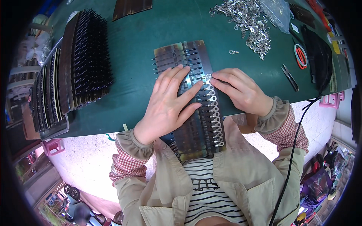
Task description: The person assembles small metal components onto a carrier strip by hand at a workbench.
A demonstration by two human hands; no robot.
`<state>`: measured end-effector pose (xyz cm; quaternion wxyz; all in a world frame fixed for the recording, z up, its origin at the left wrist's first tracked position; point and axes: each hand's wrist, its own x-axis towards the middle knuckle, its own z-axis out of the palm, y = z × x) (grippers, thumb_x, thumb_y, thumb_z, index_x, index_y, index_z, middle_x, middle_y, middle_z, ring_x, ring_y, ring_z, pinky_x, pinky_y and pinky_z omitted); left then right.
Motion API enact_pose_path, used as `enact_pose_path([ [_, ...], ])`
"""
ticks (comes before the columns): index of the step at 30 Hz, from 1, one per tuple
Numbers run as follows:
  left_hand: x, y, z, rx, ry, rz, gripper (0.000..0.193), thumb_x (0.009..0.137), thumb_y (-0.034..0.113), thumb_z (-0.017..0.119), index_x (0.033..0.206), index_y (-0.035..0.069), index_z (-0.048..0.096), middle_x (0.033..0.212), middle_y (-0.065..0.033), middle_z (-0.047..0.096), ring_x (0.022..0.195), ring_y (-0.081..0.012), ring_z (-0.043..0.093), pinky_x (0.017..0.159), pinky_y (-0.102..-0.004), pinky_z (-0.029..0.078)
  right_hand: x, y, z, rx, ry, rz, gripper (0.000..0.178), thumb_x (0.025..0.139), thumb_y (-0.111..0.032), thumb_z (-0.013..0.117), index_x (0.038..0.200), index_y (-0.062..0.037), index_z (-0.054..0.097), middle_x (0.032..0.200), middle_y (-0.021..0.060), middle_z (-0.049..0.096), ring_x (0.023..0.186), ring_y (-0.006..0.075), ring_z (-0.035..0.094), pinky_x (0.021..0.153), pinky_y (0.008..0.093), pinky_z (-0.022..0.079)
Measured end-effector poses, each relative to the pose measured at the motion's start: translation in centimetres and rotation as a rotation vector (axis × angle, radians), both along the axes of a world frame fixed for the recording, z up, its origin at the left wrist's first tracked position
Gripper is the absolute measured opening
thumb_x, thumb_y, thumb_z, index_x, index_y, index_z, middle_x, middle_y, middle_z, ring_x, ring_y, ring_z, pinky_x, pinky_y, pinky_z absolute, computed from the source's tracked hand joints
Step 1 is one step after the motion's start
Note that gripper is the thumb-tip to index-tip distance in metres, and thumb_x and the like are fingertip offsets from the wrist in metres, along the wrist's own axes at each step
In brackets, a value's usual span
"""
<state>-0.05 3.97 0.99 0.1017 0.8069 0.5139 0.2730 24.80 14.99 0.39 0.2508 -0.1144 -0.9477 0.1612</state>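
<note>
Brown rectangular plate (188, 145), one: beneath my left hand (164, 103), upper part on the green bench (132, 49), lower end past the near edge, toward my striped shirt. Fitted: slim black pieces (192, 58) lying crosswise; flat silver metal ring terminals (214, 109) lining the right side from about mid-length down; the farthest black pieces show no rings. Left hand: open, fingers spread across the plate. Right hand (245, 92): thumb and forefinger close together at the topmost ring; whether they grip it, I cannot tell. Step in hand, by my judgement: seating rings along the row. Next move, I judge, calls for a steady plate and a ring lined up with its black piece. Stock: heap of loose silver terminals (249, 22), far right of the bench.
</note>
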Motion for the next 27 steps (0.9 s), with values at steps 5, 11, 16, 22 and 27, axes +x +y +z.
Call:
enact_pose_path([
  [5, 0.11, 0.05, 0.01, -0.033, 0.036, 0.005, 0.048, 0.089, 0.024, 0.076, 0.135, 0.012, 0.070, 0.147, -0.0219, 0.050, 0.140, -0.0424, 0.045, 0.117, -0.0563, 0.035, 0.02, -0.03, 0.01, 0.038, -0.027, 0.010, 0.048, 0.074, 0.005, 0.068, 0.122, 0.0073, 0.067, 0.122, 0.0177, 0.065, 0.110, 0.0362, 0.066, 0.090, 0.0435, 0.057],
  [11, 0.19, -0.07, -0.13, -0.039, 0.007, 0.016, 0.046, 0.089, 0.025, 0.076, 0.133, 0.012, 0.071, 0.148, -0.0211, 0.051, 0.141, -0.0424, 0.045, 0.117, -0.0567, 0.035, 0.08, -0.09, 0.01, 0.049, -0.018, 0.012, 0.047, 0.074, 0.006, 0.068, 0.121, 0.0080, 0.067, 0.121, 0.0182, 0.066, 0.108, 0.0361, 0.067, 0.088, 0.0430, 0.057],
  [16, -0.04, -0.31, 0.15, -0.002, -0.035, -0.025, 0.042, 0.088, 0.023, 0.078, 0.128, 0.010, 0.072, 0.147, -0.0194, 0.053, 0.139, -0.0430, 0.045, 0.117, -0.0585, 0.035, 0.30, -0.63, 0.28, 0.026, 0.024, 0.032, 0.044, 0.074, 0.005, 0.070, 0.118, 0.0082, 0.068, 0.118, 0.0183, 0.066, 0.104, 0.0350, 0.068, 0.085, 0.0420, 0.058],
  [22, 0.02, -0.30, 0.22, -0.002, 0.031, -0.046, 0.040, 0.087, 0.022, 0.079, 0.126, 0.011, 0.073, 0.147, -0.0174, 0.055, 0.140, -0.0450, 0.044, 0.117, -0.0612, 0.034, 0.28, -0.76, 0.44, 0.035, 0.008, 0.049, 0.042, 0.073, 0.004, 0.072, 0.115, 0.0082, 0.070, 0.116, 0.0175, 0.067, 0.102, 0.0336, 0.068, 0.084, 0.0413, 0.058],
  [27, 0.05, -0.27, 0.24, 0.004, 0.043, -0.046, 0.040, 0.087, 0.022, 0.079, 0.125, 0.011, 0.074, 0.146, -0.0167, 0.056, 0.140, -0.0448, 0.044, 0.117, -0.0617, 0.034, 0.35, -0.77, 0.31, 0.032, 0.010, 0.045, 0.043, 0.073, 0.004, 0.072, 0.116, 0.0082, 0.070, 0.116, 0.0170, 0.067, 0.102, 0.0333, 0.068, 0.084, 0.0414, 0.058],
])
